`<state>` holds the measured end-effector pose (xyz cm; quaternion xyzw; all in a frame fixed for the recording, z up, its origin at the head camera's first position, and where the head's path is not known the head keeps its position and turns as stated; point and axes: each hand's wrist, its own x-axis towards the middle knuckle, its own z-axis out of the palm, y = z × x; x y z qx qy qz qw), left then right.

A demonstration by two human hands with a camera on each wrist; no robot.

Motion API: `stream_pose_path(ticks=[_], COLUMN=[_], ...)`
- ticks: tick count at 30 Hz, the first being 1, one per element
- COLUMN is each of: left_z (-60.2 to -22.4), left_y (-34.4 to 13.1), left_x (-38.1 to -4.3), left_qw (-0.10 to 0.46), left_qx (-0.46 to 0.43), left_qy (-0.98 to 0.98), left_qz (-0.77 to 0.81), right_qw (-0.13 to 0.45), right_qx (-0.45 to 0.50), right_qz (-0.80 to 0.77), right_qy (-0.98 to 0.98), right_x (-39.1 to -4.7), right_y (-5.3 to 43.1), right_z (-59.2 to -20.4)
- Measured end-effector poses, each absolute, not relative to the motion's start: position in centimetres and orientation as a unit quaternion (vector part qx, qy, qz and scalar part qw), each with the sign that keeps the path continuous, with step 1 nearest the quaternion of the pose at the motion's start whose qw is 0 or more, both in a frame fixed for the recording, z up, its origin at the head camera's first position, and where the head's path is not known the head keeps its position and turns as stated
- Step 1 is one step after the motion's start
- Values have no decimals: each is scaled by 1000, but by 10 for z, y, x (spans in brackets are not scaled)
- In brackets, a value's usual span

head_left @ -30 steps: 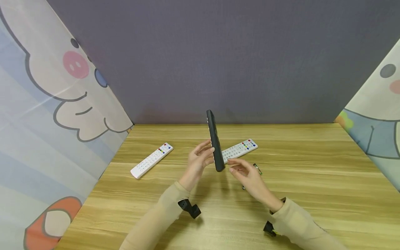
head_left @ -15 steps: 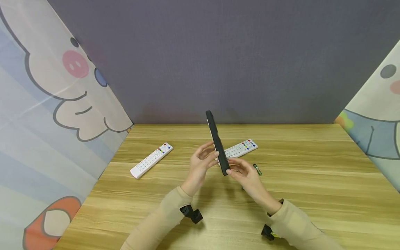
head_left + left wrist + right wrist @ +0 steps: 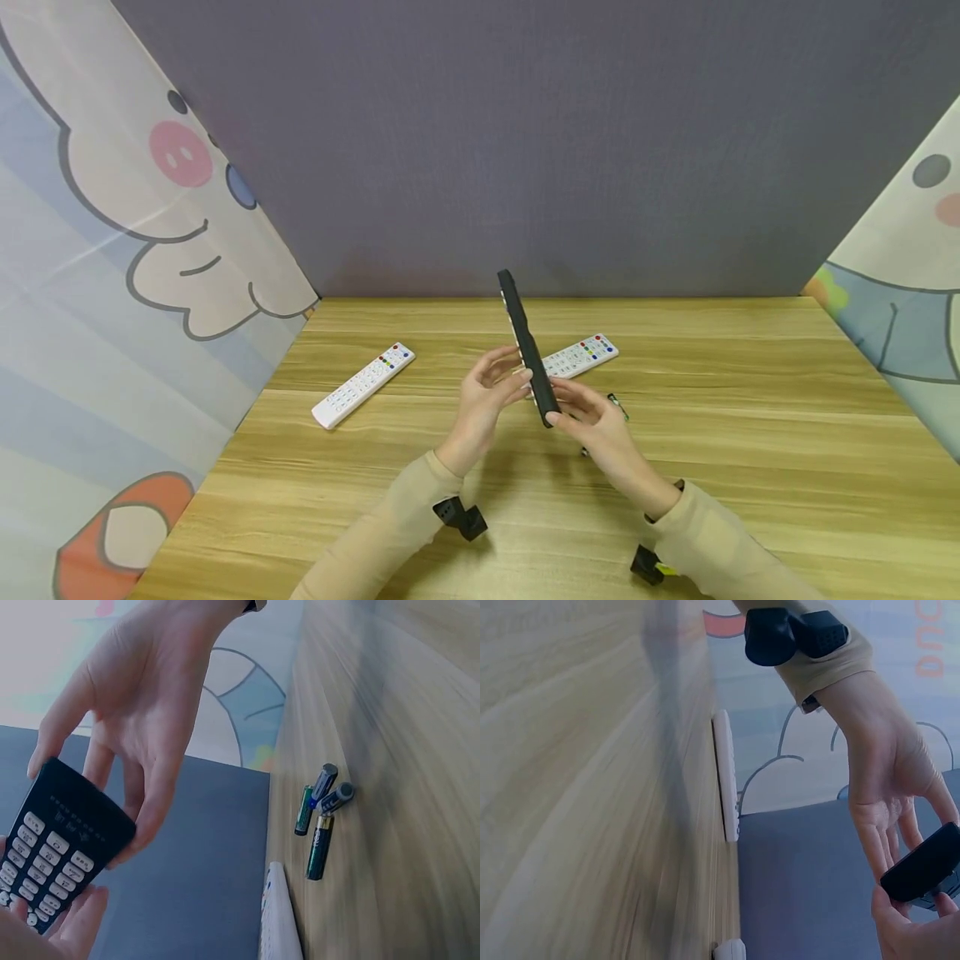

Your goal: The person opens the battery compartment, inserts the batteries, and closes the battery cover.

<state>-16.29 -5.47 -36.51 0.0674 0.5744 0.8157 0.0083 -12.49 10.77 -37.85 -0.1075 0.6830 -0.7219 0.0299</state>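
Observation:
A black remote control is raised off the table on edge, its far end pointing up and away. My left hand grips it at mid-length, thumb on the near side and fingers around the keypad side. With thumb and fingers my right hand pinches its lower end. Pale keys show on the black remote in the left wrist view, and the right hand reaches down to its end. In the right wrist view the left hand holds the remote, whose back is mostly hidden.
One white remote lies on the wooden table at left. A second white remote lies behind the hands, partly covered. Several loose batteries lie near the right hand. A grey panel stands at the back.
My right hand was apart from the black remote and has come to pinch its lower end. That end has swung slightly right and nearer; my left hand has shifted a little right.

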Motion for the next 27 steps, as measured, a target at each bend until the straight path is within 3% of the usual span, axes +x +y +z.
stream_pose_path(ticks=[4,10,27], left_z=[-386,-368,-340], left_y=[-58,-63,-80], left_x=[-177,-171,-162], left_qw=[-28,-51,16], left_qx=[129,113,40], left_qy=[575,594,542], left_qz=[808,795,839], right_qw=[32,27,-3], right_qx=[-114,-109,-149], right_qz=[-727,-704,-612], right_qy=[677,702,777], right_x=[-123,-119,-111], right_y=[110,115,126], right_z=[-377,-377,-380])
